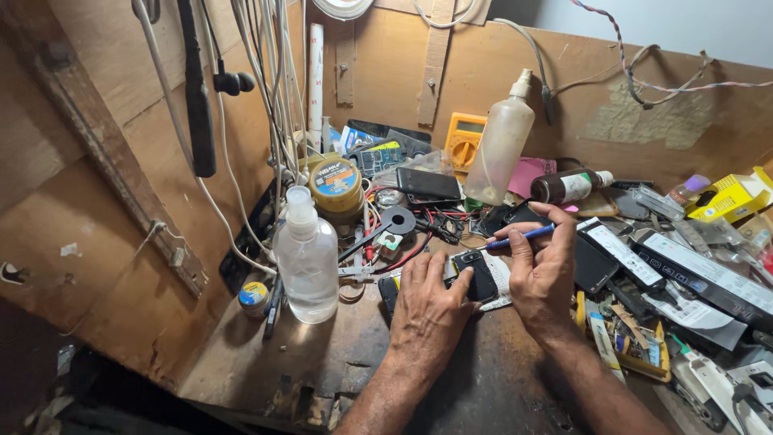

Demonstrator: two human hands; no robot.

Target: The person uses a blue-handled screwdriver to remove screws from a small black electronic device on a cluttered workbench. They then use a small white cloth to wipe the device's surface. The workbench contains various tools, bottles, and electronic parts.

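Below, my left hand (428,310) pins a small black phone (477,274) flat; my right hand (541,270), just beside, grips a blue screwdriver (522,237). Phone seems light, rigid, probably fragile: hold its edges.

Yellow box (731,196) far right; orange meter's grey screen (469,126) rear; round tin's blue-orange, perhaps paper, label (335,174).

Clear bottle (307,258), yellow multimeter (465,138), brown bottle (568,186).

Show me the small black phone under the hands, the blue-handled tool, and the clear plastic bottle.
small black phone (481,282), head view, on its dark back.
blue-handled tool (527,235), head view, mid-handle.
clear plastic bottle (307,266), head view, on its body.
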